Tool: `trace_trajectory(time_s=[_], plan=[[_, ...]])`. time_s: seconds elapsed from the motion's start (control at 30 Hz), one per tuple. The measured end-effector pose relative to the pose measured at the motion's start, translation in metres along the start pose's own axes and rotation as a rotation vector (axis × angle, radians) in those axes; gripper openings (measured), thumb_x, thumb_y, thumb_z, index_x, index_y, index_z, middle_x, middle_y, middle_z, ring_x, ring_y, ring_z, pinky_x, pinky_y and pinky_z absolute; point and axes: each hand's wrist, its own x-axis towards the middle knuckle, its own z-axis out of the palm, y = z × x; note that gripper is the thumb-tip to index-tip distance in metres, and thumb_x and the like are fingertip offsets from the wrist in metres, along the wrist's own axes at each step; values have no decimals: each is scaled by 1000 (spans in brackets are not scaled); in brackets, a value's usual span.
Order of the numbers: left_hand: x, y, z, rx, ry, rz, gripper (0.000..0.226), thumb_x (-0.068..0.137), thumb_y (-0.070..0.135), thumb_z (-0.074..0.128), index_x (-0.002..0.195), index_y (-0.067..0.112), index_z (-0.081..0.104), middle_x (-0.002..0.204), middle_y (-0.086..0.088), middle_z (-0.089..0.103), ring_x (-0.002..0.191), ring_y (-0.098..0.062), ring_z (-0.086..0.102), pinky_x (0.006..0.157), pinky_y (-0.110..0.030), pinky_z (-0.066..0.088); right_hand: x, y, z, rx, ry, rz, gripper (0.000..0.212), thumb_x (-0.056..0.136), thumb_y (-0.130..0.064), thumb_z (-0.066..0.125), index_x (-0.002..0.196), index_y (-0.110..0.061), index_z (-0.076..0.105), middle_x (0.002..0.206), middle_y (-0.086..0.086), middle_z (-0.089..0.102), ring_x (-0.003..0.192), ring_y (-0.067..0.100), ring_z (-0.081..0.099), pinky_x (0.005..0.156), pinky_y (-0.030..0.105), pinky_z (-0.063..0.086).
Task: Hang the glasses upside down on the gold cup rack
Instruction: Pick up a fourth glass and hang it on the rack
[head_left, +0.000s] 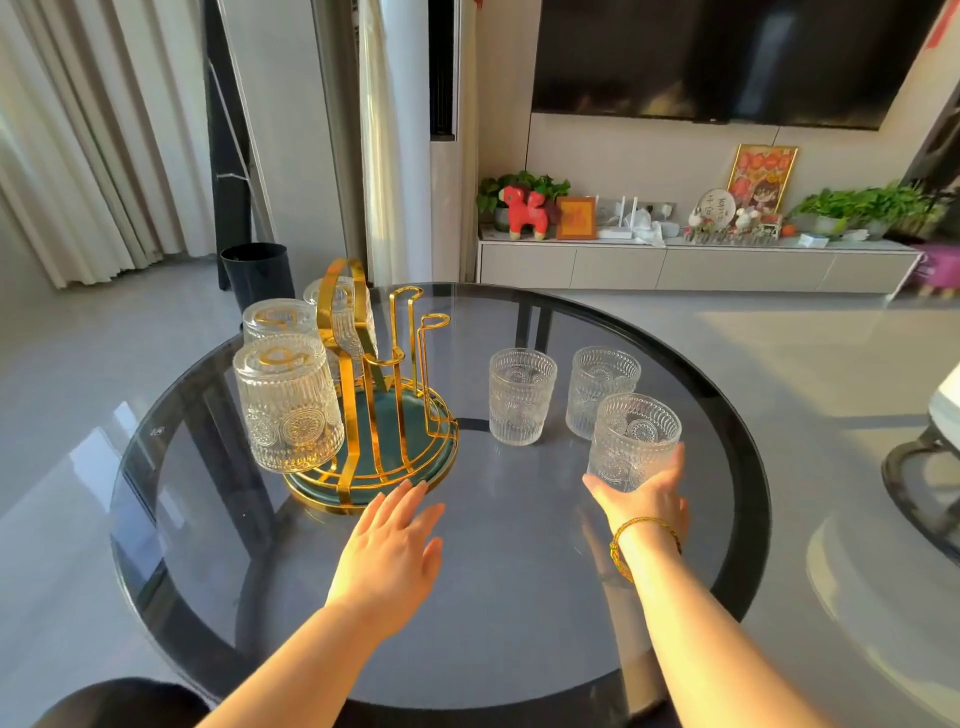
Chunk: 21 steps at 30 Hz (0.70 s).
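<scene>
The gold cup rack with a green round base stands left of centre on the glass table. Three embossed glasses hang upside down on its left pegs: the nearest, one behind it and one at the back. Its right pegs are bare. Three glasses stand upright to the right: one in the middle, one farther back and the nearest. My right hand wraps around the base of that nearest glass. Just in front of the rack's base, my left hand hovers flat with fingers apart, holding nothing.
The round smoked-glass table has a dark rim. A black bin stands on the floor behind the rack. A low TV cabinet with plants and ornaments runs along the far wall. A dark chair edge shows at right.
</scene>
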Motion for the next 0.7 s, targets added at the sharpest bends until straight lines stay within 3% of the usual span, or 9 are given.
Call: trace_trajectory(time_s=[0.13,0.23,0.4,0.53,0.7], plan=[[1,-2,1,2,-14,9,43,94,35,29,136,26,27,154,2,13,142,-16,1,116,-32,-3,0,0,3,-7,38,-4,86,60,-30,77,128,-12,28,118,18,58,116,35,45,105,48,33],[2,-2,1,-8,-17,4,44,94,36,29,136,26,27,154,2,12,142,-16,1,116,-32,-3,-1,1,2,23,16,-14,79,60,-27,76,123,-11,31,114,18,59,107,36,52,91,41,44],[2,-4,0,-19,-32,5,43,93,36,30,136,26,28,154,2,13,142,-16,2,116,-32,-3,-7,1,-5,144,-91,-58,78,62,-23,75,125,-12,30,121,13,55,98,28,54,82,32,39],[1,-5,-2,-51,-30,5,44,93,35,34,136,26,29,154,2,14,142,-15,4,116,-32,-2,-17,-1,-15,251,-144,-106,74,64,-18,74,125,-11,32,126,13,51,110,27,50,87,30,35],[-12,-15,-6,-72,10,0,47,92,36,36,137,29,25,154,5,13,141,-12,6,116,-29,0,-29,-27,-33,361,-278,-250,52,69,-3,69,114,-11,45,109,5,57,94,15,54,82,21,38]])
